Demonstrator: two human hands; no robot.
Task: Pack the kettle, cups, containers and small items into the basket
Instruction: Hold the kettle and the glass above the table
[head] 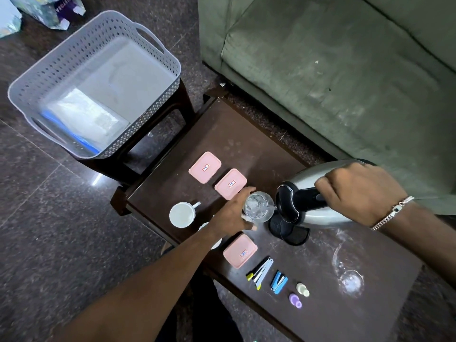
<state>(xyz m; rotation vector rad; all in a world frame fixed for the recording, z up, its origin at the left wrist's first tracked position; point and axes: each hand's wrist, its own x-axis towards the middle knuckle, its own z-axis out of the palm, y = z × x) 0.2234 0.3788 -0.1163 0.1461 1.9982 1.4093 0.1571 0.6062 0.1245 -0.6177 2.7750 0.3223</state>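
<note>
My right hand [357, 193] grips the black handle of the steel kettle [311, 186], which is tilted with its spout over a clear glass cup [259, 207]. My left hand [232, 213] is wrapped around that glass cup on the dark table [234, 134]. The kettle's black base [291, 230] lies just below it. Three pink-lidded containers [205, 166], [230, 183], [240, 250] lie flat on the table. A white cup [182, 214] stands at the left; another white cup is mostly hidden under my left forearm. The grey basket [158, 45] sits on a stool at the upper left.
Small items lie in a row at the table's near edge: a stapler [261, 271], a blue stapler [278, 282], small round caps [302, 290], [294, 299]. A second clear glass [350, 282] lies at the right. The basket holds flat white and blue packets [93, 114]. A green sofa [345, 58] borders the table.
</note>
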